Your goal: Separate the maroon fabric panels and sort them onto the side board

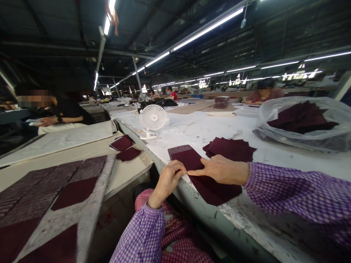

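Observation:
A dark maroon fabric piece [211, 184] lies flat at the near edge of the white worktable [192, 131]. My left hand [167, 180] pinches its left edge, fingers curled together. My right hand [221, 170] rests on top of the piece, forefinger stretched toward the left hand's fingertips, the other fingers folded. Both arms wear purple checked sleeves. A loose stack of similar maroon pieces [230, 148] sits just behind my right hand.
A small white fan [152, 118] stands on the table. A clear plastic bag of maroon pieces [304, 122] lies at right. A lower board [49, 197] at left carries several fabric pieces. Other people sit at left and far right.

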Available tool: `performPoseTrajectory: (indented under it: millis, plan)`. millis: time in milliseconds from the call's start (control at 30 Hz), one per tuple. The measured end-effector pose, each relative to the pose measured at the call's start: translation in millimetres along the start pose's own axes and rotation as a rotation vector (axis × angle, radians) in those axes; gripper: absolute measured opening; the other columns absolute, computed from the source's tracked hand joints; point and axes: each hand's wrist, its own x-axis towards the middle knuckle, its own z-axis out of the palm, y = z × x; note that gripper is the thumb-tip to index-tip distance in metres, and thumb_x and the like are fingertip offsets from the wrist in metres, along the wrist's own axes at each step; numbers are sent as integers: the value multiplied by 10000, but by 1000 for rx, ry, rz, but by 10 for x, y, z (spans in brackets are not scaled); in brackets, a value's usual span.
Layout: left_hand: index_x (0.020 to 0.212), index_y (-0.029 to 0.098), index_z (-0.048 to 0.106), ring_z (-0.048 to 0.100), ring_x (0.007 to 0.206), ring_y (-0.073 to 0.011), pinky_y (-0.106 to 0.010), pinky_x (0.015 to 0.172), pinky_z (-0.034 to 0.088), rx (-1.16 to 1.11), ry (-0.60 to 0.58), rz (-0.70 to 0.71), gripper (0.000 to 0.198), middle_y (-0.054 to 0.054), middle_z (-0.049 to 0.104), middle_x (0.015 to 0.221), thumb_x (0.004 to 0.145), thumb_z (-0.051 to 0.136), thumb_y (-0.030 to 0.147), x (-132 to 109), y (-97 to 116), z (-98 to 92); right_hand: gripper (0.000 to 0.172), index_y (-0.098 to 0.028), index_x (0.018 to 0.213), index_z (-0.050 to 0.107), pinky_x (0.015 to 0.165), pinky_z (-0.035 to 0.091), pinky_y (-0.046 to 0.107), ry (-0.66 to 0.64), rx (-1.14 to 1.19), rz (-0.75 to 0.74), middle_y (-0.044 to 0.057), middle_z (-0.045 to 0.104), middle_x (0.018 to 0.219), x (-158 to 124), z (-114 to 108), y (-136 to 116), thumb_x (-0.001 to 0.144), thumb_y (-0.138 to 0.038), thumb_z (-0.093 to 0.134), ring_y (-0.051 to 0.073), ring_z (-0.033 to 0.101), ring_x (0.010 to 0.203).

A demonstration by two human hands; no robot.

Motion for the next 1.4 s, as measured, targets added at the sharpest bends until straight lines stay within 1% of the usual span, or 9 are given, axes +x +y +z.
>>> performPoseTrajectory:
  millis: [167,300,433,633,733,933,1100,1267,1400]
  plan:
    - [919,183,613,571,850,-154,-281,795,436,-17,18,-70,132,-30,624,910,853,499,173,-10,-25,-33,493,-314,1343,429,557,324,255,91,238,72,68,589,946,-2,158,157,864,-209,486,149,541,676]
    - [943,187,610,570,825,-158,-281,768,444,55,-18,-93,134,-25,613,886,832,551,233,29,20,-21,241,-182,1011,621,671,384,268,20,581,140,35,611,809,10,223,347,798,-288,582,163,552,740]
    - [972,182,606,559,823,-168,-279,729,453,169,-93,-91,228,-34,596,898,803,604,335,99,118,-44,183,-152,869,601,698,407,265,39,804,110,45,633,851,-66,200,643,808,-305,520,160,559,763]
    - [941,185,617,546,914,-224,-343,789,456,562,-195,-42,215,-52,593,959,819,570,356,228,289,39,342,-132,1126,548,844,419,318,93,595,714,110,629,1065,-334,476,1159,815,-265,499,225,576,964]
    - [860,169,610,553,890,-220,-343,769,461,741,-232,16,182,-60,596,924,877,441,235,279,324,126,444,-117,1241,496,873,415,377,70,352,846,157,573,1161,-378,623,1201,829,-282,497,274,555,1025]
    - [935,163,587,568,914,-212,-313,781,469,745,-259,-24,175,-70,587,990,860,475,273,358,320,153,317,-193,1125,600,880,420,330,172,333,696,92,593,1126,-240,571,1029,859,-269,445,220,566,1003]
    - [873,154,591,602,853,-217,-320,741,468,740,-303,-44,176,-86,589,928,858,417,140,432,286,149,283,-180,1057,635,860,422,315,270,397,544,80,628,1046,-139,446,870,858,-229,441,203,575,954]
    - [916,158,583,611,856,-228,-336,755,470,677,-299,-64,133,-110,582,993,836,488,204,481,256,166,268,-166,1014,649,841,428,310,320,444,479,84,638,1020,-116,387,764,848,-179,438,194,580,922]
    - [874,139,594,612,861,-241,-345,757,466,677,-326,-37,172,-130,599,945,797,449,87,524,238,200,268,-166,1003,657,842,428,322,338,451,442,91,645,1003,-98,394,735,852,-173,436,198,585,924]
